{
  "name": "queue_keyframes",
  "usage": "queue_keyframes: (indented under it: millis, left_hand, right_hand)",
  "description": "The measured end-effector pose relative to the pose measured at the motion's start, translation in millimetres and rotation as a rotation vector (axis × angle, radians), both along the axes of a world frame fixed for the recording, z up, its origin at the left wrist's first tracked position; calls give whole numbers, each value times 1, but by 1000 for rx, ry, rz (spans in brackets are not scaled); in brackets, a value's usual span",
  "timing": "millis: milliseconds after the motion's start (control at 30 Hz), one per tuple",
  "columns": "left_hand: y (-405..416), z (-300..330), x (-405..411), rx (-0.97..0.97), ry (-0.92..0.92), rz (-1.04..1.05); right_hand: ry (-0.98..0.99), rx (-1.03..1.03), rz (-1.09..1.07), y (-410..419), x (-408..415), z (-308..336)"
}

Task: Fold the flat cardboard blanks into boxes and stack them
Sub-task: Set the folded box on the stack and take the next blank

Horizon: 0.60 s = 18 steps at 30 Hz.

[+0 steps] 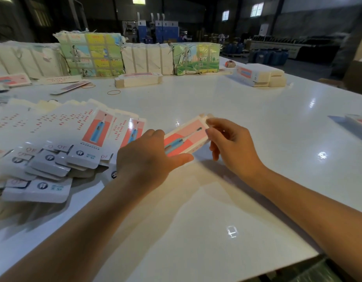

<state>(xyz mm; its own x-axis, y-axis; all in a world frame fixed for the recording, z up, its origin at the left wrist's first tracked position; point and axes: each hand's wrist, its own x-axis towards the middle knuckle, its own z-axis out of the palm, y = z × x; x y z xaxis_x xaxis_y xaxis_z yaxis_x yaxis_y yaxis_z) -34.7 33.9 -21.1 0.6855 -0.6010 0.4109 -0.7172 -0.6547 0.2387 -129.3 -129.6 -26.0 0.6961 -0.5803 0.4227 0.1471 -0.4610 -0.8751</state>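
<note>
Left hand [147, 157] grips near end of half-formed box [186, 139] above white table [257, 123]; long axis runs up-right to right hand [231, 143], fingertips pinching far-end flap.

Dim hall behind, lit by small bright windows [257, 9] high up. Glossy white table [257, 123] speckled with glare spots. Soft shadows under both forearms. Slight motion blur around the hands; strong wide-angle bending toward the edges.
</note>
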Motion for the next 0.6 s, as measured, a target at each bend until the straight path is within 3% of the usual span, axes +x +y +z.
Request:
queue_keyframes:
  millis: [133, 367, 600]
  left_hand:
    - [-6, -2, -2, 83, -79, 27]
    - [-11, -6, 1, 25, -78, 29]
    - [-8, -4, 10, 14, -46, -6]
  right_hand:
    - [169, -44, 33, -5, 6, -5]
    - [81, -251, -39, -3, 6, -3]
    - [387, -289, 103, -13, 25, 38]
